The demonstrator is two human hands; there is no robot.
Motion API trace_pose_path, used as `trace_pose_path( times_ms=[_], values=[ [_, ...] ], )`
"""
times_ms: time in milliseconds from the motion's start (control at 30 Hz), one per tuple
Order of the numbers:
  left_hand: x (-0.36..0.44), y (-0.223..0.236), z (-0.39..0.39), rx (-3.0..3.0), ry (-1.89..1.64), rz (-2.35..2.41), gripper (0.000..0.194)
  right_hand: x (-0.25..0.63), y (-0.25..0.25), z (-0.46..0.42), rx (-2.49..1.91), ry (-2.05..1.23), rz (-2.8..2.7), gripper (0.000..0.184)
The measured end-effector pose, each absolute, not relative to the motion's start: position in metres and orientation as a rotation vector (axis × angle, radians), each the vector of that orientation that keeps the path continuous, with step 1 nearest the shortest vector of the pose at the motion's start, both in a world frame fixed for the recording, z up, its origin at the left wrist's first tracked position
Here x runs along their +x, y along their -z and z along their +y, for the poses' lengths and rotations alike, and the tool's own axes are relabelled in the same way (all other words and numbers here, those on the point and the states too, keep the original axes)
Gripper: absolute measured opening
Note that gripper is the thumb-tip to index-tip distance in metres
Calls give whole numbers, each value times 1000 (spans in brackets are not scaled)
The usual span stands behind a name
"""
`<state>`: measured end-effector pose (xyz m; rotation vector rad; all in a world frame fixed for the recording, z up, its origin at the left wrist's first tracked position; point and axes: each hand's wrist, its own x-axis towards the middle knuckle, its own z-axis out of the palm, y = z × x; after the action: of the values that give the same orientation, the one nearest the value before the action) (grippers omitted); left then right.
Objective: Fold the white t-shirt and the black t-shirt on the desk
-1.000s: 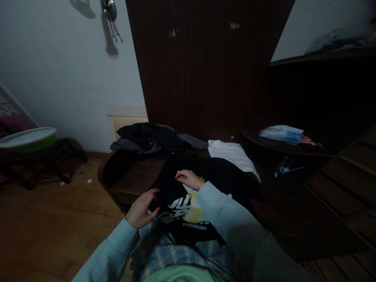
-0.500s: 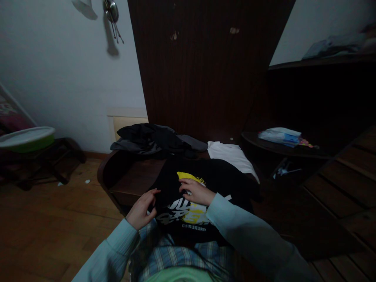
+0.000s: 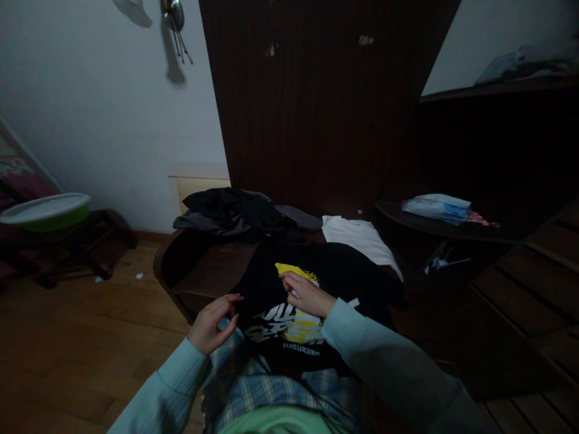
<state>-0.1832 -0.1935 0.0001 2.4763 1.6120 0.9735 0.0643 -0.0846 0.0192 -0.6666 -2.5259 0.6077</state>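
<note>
The black shirt (image 3: 350, 268) lies spread, unfolded. The left hand (image 3: 211, 324) gapes empty by its edge; whether the right hand (image 3: 310, 295) grips, I cannot tell.

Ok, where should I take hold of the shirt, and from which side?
Probably the left edge of the shirt, coming from the left. It lies spread out, print up, so its border should pinch more easily than its middle. The left hand is at that edge, thumb apart from fingers; the right hand is over the print.
</note>
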Motion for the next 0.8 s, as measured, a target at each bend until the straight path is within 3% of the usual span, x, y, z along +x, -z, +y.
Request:
trace_pose_path(
  times_ms=[267,433,600,800],
  values=[
    [-187,-6,-175,2469,-904,1666,29,64,-22,-84,-704,-585,-2534,13],
    [-182,-16,-122,2519,-621,1689,43,62,-20,-87,-759,-565,-2552,36],
    [-154,-12,-76,2527,-376,1761,55,61,-18,-94,-810,-575,-2575,45],
    [-135,6,-62,2512,-284,1960,66,90,-34,-74,-997,-655,-2373,37]
  ],
)
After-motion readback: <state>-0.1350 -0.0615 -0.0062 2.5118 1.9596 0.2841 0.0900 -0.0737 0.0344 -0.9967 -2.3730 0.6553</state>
